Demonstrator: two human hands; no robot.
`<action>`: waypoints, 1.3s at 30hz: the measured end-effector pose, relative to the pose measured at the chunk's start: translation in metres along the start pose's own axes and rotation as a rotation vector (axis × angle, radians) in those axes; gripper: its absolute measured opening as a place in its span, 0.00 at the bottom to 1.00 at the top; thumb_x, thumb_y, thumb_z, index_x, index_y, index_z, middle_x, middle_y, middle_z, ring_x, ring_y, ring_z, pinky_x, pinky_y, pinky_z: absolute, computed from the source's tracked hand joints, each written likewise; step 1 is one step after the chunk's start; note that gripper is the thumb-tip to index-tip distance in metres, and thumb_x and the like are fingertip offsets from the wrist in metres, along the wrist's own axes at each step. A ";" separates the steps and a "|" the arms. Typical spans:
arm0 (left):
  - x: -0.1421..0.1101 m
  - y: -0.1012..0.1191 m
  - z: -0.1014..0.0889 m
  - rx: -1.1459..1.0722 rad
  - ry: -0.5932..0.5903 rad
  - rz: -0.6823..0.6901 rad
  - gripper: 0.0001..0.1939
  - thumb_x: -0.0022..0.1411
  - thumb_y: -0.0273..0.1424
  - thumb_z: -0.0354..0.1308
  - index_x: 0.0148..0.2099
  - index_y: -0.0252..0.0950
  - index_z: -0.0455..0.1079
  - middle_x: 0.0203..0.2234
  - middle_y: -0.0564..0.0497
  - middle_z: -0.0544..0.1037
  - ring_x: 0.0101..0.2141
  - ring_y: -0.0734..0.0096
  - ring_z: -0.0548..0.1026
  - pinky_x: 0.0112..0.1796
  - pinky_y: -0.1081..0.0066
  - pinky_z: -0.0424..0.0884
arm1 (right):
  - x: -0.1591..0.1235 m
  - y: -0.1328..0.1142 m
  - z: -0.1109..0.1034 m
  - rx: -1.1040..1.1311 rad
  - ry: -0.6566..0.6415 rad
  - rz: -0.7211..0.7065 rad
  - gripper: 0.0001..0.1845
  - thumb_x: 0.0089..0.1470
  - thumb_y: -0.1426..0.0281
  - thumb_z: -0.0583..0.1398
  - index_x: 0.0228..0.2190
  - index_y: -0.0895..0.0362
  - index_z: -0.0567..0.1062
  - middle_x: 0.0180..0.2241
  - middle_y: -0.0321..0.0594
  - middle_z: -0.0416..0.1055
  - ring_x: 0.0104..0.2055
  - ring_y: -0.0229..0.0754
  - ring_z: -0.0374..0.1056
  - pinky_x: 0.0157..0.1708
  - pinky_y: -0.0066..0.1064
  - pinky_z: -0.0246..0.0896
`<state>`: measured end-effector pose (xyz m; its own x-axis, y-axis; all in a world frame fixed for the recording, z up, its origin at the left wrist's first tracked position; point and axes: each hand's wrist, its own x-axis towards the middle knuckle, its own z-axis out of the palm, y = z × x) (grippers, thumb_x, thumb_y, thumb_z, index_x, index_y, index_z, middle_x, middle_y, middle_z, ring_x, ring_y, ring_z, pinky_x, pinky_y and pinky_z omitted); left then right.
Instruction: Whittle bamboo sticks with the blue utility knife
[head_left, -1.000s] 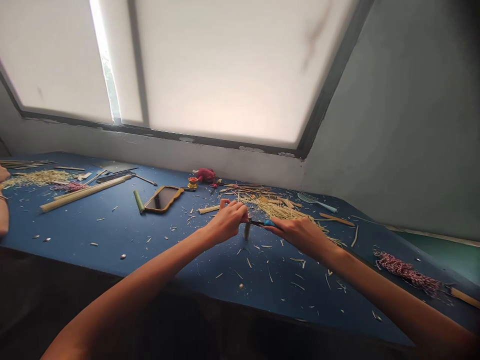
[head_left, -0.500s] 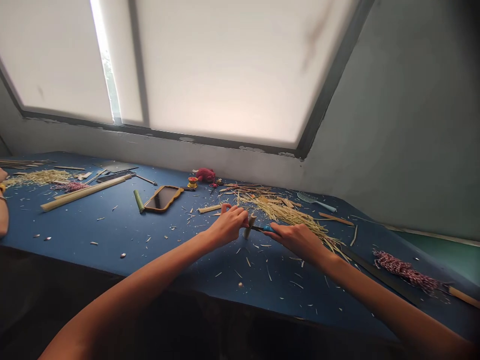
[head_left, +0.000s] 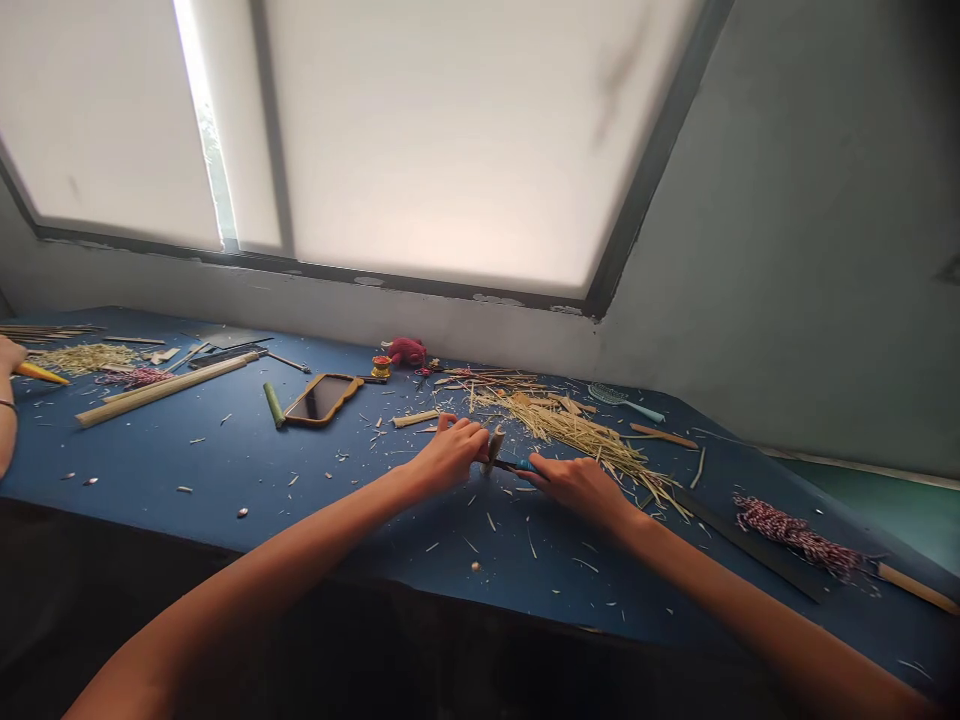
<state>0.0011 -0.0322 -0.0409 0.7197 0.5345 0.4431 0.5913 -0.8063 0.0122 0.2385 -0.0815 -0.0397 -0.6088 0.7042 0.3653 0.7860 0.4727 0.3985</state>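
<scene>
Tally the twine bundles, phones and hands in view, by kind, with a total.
Red-and-white twine bundles: 2 (right bundle, left bundle)
Phone in an orange case: 1
Hands: 3 (left hand, right hand, co-worker's hand)
Total: 6

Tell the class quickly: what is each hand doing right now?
Left hand: closed, holding a pale bamboo stick.
Right hand: closed, holding a blue-handled craft knife.

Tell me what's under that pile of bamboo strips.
Blue tabletop shows between the strips at the edges; the dense middle hides whatever lies beneath.
</scene>
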 end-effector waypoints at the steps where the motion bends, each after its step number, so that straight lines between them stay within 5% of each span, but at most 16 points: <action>1: -0.001 0.000 0.002 0.002 -0.023 0.004 0.08 0.58 0.18 0.47 0.36 0.34 0.63 0.32 0.48 0.72 0.38 0.64 0.68 0.45 0.60 0.55 | 0.000 -0.001 0.001 -0.006 -0.004 -0.016 0.22 0.65 0.57 0.41 0.31 0.57 0.66 0.19 0.37 0.70 0.18 0.39 0.68 0.17 0.27 0.36; 6: -0.006 -0.002 0.009 0.001 -0.090 0.001 0.11 0.53 0.15 0.49 0.36 0.34 0.65 0.33 0.48 0.73 0.40 0.64 0.69 0.47 0.58 0.55 | 0.000 -0.005 0.001 -0.044 -0.028 -0.032 0.23 0.65 0.56 0.42 0.30 0.56 0.65 0.19 0.37 0.71 0.19 0.40 0.69 0.18 0.27 0.35; 10: -0.005 -0.009 0.000 -0.136 -0.103 -0.018 0.04 0.60 0.23 0.51 0.35 0.35 0.66 0.33 0.49 0.73 0.40 0.64 0.70 0.47 0.58 0.58 | 0.001 -0.004 -0.001 -0.029 -0.056 -0.033 0.23 0.64 0.55 0.41 0.30 0.56 0.65 0.20 0.36 0.71 0.19 0.40 0.69 0.18 0.27 0.35; 16: 0.006 -0.010 -0.020 -0.844 0.069 -0.116 0.20 0.59 0.37 0.59 0.53 0.39 0.64 0.47 0.46 0.73 0.47 0.66 0.71 0.46 0.64 0.67 | 0.003 -0.002 0.000 -0.025 -0.099 -0.039 0.21 0.64 0.56 0.42 0.31 0.56 0.65 0.20 0.37 0.71 0.21 0.42 0.70 0.18 0.28 0.33; 19: 0.014 -0.008 -0.019 -1.057 0.042 -0.114 0.13 0.59 0.35 0.57 0.46 0.36 0.69 0.41 0.48 0.75 0.43 0.68 0.73 0.46 0.65 0.69 | 0.003 0.000 0.002 -0.020 -0.125 -0.042 0.22 0.65 0.56 0.41 0.31 0.56 0.65 0.20 0.37 0.71 0.21 0.42 0.70 0.18 0.28 0.34; 22: 0.021 -0.014 -0.023 -1.189 0.222 -0.178 0.10 0.57 0.36 0.59 0.37 0.34 0.68 0.34 0.50 0.74 0.37 0.71 0.73 0.42 0.66 0.70 | 0.004 0.002 0.003 0.011 -0.140 -0.039 0.23 0.64 0.55 0.41 0.32 0.56 0.66 0.20 0.37 0.70 0.20 0.40 0.69 0.18 0.28 0.36; 26: 0.021 -0.029 -0.039 -1.308 0.498 -0.271 0.15 0.54 0.40 0.62 0.37 0.35 0.66 0.32 0.53 0.71 0.37 0.72 0.72 0.44 0.66 0.69 | 0.005 0.004 0.005 0.047 -0.144 -0.063 0.23 0.64 0.55 0.40 0.32 0.56 0.66 0.19 0.35 0.69 0.19 0.38 0.68 0.18 0.27 0.37; 32: 0.011 -0.032 -0.024 -1.351 0.186 -0.242 0.22 0.51 0.46 0.62 0.37 0.33 0.69 0.34 0.50 0.72 0.39 0.67 0.72 0.43 0.64 0.69 | 0.001 0.001 0.001 0.020 -0.055 -0.083 0.22 0.65 0.57 0.42 0.30 0.56 0.65 0.19 0.34 0.70 0.18 0.37 0.68 0.17 0.27 0.35; 39: 0.010 -0.024 -0.017 -1.216 -0.010 -0.226 0.21 0.58 0.48 0.55 0.42 0.34 0.70 0.38 0.48 0.74 0.42 0.66 0.72 0.44 0.68 0.65 | 0.009 0.012 -0.029 0.012 0.094 -0.021 0.21 0.64 0.56 0.45 0.29 0.56 0.67 0.20 0.34 0.70 0.19 0.35 0.66 0.19 0.28 0.41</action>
<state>-0.0123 -0.0119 -0.0213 0.6513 0.6902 0.3155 -0.0149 -0.4041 0.9146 0.2395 -0.0853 -0.0072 -0.6321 0.6416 0.4346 0.7738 0.4933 0.3973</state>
